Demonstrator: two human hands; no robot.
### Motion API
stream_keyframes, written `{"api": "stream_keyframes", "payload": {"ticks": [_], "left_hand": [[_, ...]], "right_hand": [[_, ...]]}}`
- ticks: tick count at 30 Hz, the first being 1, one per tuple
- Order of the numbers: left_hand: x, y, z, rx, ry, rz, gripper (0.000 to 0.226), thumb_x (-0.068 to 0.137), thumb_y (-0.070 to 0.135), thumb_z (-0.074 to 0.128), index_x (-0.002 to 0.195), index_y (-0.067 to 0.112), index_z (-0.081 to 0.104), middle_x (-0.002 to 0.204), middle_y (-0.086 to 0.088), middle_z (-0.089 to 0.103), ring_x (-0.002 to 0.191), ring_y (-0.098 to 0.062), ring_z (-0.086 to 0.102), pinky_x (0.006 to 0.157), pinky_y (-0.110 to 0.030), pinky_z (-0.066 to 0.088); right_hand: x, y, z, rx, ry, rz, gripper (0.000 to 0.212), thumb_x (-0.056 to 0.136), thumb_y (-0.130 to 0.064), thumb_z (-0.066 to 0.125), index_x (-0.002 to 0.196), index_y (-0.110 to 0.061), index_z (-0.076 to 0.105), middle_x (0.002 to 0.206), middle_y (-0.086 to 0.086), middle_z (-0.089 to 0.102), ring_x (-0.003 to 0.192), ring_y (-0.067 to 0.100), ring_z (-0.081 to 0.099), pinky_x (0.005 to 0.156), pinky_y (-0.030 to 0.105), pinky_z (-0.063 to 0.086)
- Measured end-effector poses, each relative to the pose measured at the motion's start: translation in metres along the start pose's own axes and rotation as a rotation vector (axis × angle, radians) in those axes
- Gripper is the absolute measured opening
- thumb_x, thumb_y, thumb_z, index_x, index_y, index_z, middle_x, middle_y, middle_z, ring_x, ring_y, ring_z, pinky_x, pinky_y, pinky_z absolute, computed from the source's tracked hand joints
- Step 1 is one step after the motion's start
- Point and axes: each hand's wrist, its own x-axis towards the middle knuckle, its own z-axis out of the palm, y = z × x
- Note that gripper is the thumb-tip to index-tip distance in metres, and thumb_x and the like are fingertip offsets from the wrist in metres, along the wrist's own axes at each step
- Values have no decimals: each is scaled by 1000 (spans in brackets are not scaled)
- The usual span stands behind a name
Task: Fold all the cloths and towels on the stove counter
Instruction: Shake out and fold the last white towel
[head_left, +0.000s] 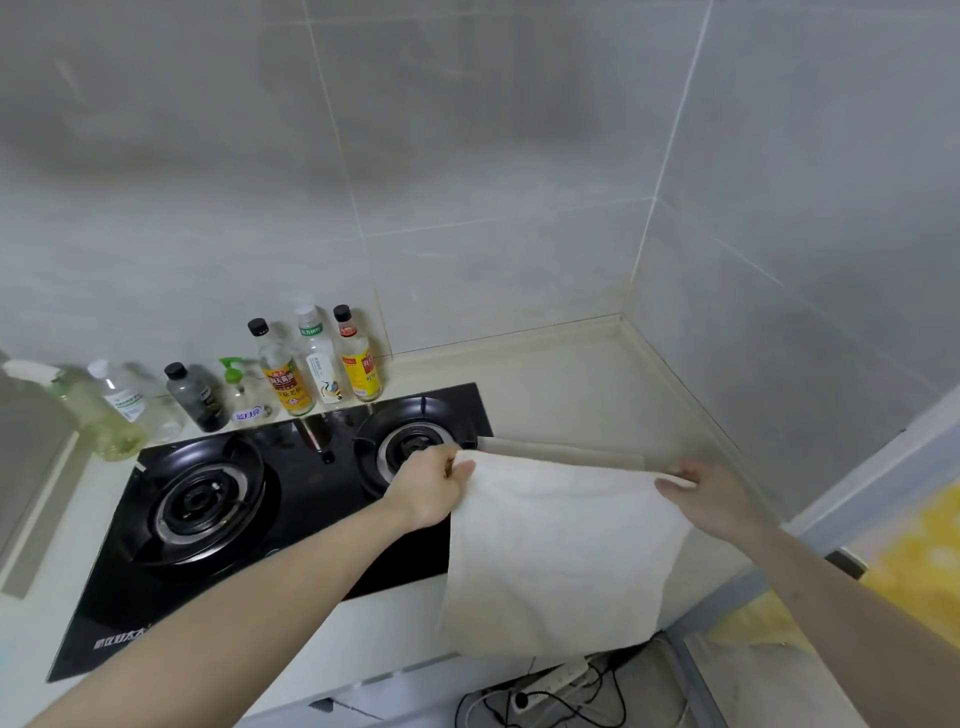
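Cream towel hangs in air over counter front edge, at 3 o'clock from stove. Left hand pinches top left corner; right hand pinches top right corner, fingers clamped on cloth.

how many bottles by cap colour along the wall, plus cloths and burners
black-capped bottles: 3
white or clear-capped bottles: 3
green pump bottle: 1
cloth: 1, held up by both hands
burners: 2
total: 10
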Motion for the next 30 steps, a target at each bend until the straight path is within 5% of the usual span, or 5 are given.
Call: {"api": "stream_keyframes", "payload": {"ticks": [14, 19, 30], "left_hand": [[147, 5, 31, 355, -125, -73, 24, 100, 33, 42, 82, 18, 50, 81, 2, 60, 84, -28, 61, 64, -34, 40], [182, 2, 52, 562, -163, -64, 14, 102, 31, 40, 95, 22, 49, 105, -1, 67, 105, -28, 61, 84, -38, 38], [231, -27, 97, 971, -230, -157, 37, 90, 27, 44, 123, 21, 59, 121, -2, 57, 118, -28, 44, 108, -44, 27]], "right_hand": [[125, 23, 24, -11, 97, 104, 34, 97, -13, 62, 67, -26, 55, 66, -6, 55, 66, 18, 53, 54, 20, 35], [161, 49, 43, -5, 79, 94, 13, 97, -14, 64, 103, -14, 75, 98, -2, 66, 101, 24, 66, 80, 23, 38], [209, 79, 84, -25, 105, 85, 19, 89, -12, 70, 80, -29, 69, 84, -9, 70, 87, 17, 66, 76, 27, 46]]}}
